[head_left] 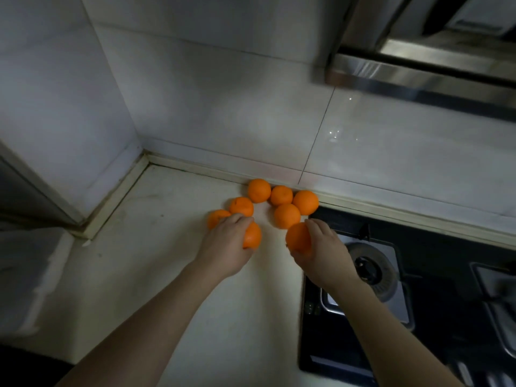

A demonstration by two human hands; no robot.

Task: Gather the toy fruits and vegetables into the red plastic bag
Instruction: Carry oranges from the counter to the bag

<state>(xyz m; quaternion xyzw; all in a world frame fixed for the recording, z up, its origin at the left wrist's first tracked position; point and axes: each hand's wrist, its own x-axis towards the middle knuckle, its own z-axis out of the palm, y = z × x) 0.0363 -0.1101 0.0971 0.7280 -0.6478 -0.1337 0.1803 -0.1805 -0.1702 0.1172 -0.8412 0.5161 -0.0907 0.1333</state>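
One round orange toy fruit [252, 236] sits in my left hand [223, 247], my fingers [240, 219] curled over it. A second round orange toy fruit [298, 237] is gripped the same way in my right hand [321, 254]. Six more loose orange toy fruits [286, 215] cluster on the pale worktop [167, 261] by the white tiled wall [223, 107]. The red plastic bag is out of view. Lifting carelessly, I could knock a loose one rolling onto the black gas hob [377, 270].

Both hands [279, 247] gripping toy oranges [280, 201] on countertop [156, 275].
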